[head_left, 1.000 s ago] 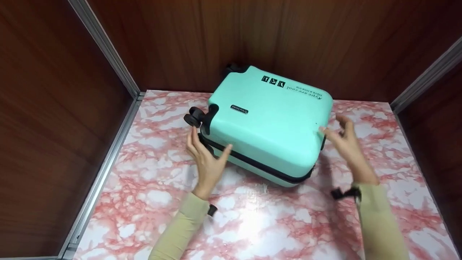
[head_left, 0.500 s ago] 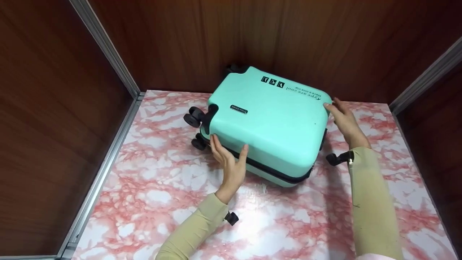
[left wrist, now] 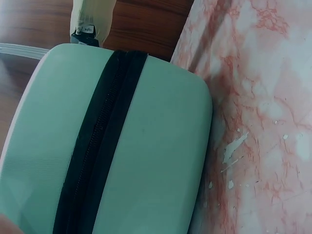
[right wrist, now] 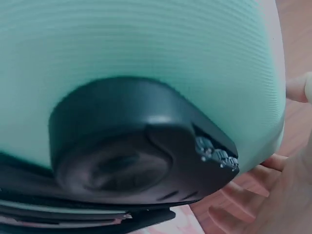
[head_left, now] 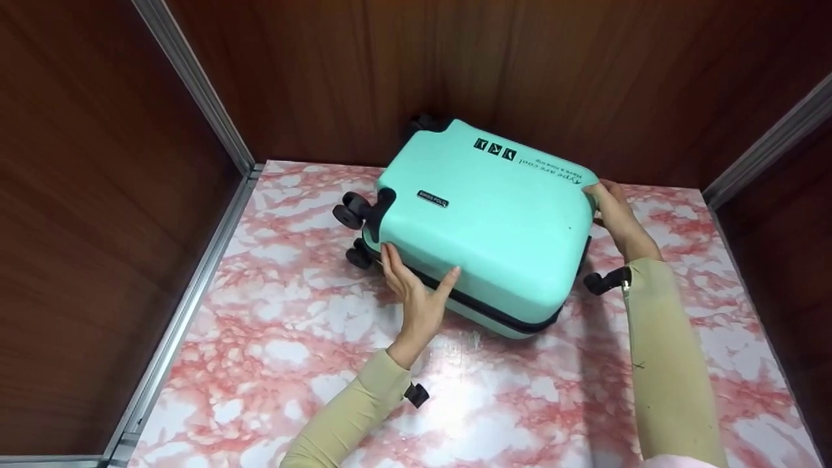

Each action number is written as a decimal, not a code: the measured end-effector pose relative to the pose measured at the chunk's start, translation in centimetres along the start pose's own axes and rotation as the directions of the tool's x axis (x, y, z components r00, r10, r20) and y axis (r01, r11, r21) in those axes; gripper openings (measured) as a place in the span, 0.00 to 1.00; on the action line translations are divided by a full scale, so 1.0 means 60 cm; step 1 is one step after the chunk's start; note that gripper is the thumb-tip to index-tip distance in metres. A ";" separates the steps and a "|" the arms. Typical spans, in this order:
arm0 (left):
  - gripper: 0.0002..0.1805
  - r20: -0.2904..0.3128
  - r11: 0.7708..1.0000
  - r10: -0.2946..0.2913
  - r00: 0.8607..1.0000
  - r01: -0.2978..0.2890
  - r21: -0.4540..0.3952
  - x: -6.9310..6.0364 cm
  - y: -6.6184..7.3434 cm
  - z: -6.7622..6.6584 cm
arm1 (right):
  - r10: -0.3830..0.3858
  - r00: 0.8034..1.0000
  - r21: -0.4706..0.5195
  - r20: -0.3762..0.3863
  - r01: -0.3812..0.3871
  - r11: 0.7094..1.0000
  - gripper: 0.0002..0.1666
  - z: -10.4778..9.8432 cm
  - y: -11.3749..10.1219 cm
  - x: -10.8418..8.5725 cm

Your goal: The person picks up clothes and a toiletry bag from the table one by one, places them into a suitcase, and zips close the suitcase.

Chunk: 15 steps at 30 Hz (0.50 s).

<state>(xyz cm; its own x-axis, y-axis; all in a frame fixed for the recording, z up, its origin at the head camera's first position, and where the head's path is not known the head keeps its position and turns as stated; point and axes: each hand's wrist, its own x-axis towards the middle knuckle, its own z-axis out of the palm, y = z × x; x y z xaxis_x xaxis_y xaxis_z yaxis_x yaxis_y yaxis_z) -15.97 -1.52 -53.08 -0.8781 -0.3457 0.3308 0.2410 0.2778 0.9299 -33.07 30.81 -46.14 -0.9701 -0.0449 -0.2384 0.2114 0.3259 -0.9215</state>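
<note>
A mint-green hard-shell suitcase (head_left: 494, 221) lies on its broad side, with its wheels (head_left: 351, 209) pointing left. My left hand (head_left: 419, 305) touches its near long side, fingers straight and thumb spread apart. In the left wrist view, a black zipper band (left wrist: 102, 131) runs along that side. At the far right corner my right hand (head_left: 621, 221) holds the shell, thumb over the upper edge and fingers round the end. In the right wrist view, that hand's fingers (right wrist: 253, 200) reach past the corner, beside a black combination lock (right wrist: 131, 146) with small dials.
Under the suitcase is a red-and-white marbled surface (head_left: 273, 364). Dark wood-grain panels (head_left: 520, 71) rise behind it and on both sides, with metal strips (head_left: 195, 84) at the corners. The suitcase's far wheels lie close to the back panel.
My left hand has shifted right from beside the wheels onto the near side. The right hand has moved up to the far right corner and taken hold there. The suitcase has hardly moved.
</note>
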 end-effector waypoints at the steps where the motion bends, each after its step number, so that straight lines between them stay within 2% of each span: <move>1: 0.66 -0.007 1.000 0.003 1.000 -0.003 0.006 0.001 0.000 -0.001 | -0.003 1.000 -0.021 0.004 0.003 1.000 0.57 0.000 -0.001 -0.003; 4: 0.67 -0.046 0.999 0.007 0.999 -0.005 0.032 0.006 -0.001 -0.002 | -0.002 1.000 -0.067 0.016 0.003 0.998 0.64 0.002 -0.002 -0.013; 9: 0.70 -0.090 0.998 -0.019 0.996 0.025 0.057 0.014 -0.002 -0.010 | -0.009 1.000 -0.090 -0.003 0.008 0.996 0.63 0.009 0.002 -0.034; 11: 0.69 -0.082 0.998 -0.036 0.996 0.040 0.046 0.018 -0.002 -0.013 | -0.019 1.000 -0.099 -0.024 0.016 0.995 0.63 0.009 0.007 -0.045; 15: 0.67 -0.038 0.999 -0.026 0.999 0.027 0.031 0.029 -0.009 -0.020 | -0.033 0.997 -0.094 -0.072 0.027 0.995 0.61 0.010 0.018 -0.069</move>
<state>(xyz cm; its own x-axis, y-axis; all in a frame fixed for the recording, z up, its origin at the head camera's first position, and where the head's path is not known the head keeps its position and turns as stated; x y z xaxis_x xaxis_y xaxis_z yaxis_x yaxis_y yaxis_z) -17.15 -3.35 -52.78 -0.8675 -0.3867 0.3128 0.2044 0.2962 0.9330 -28.76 30.75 -46.32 -0.9827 0.0123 -0.1847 0.1734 0.4115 -0.8948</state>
